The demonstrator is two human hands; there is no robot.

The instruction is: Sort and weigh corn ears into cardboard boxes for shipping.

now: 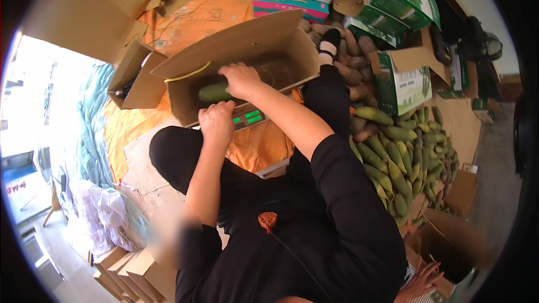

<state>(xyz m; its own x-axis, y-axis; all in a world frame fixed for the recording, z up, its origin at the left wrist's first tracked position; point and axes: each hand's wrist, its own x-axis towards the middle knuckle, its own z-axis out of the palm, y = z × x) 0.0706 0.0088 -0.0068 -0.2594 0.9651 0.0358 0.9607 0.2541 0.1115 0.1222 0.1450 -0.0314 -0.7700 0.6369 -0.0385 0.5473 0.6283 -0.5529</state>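
Note:
An open cardboard box (241,39) stands in front of me, tilted in view, with a yellow cord along its left flap. Inside lies a long green radish (213,92). My right hand (244,80) reaches over the near wall into the box, its fingers curled at the radish's right end. The near rim of the box is under my left hand (217,120), whose fingers are bent over it. Just right of that hand, a scale's lit green display (248,118) shows below the box.
Many green radishes (398,157) are heaped on my right, with reddish-brown roots (351,50) beyond. Printed cartons (404,78) stand around them. Orange sheeting (255,148) lies under the box. Another person's hand (424,280) shows at lower right. White plastic bags (106,213) lie left.

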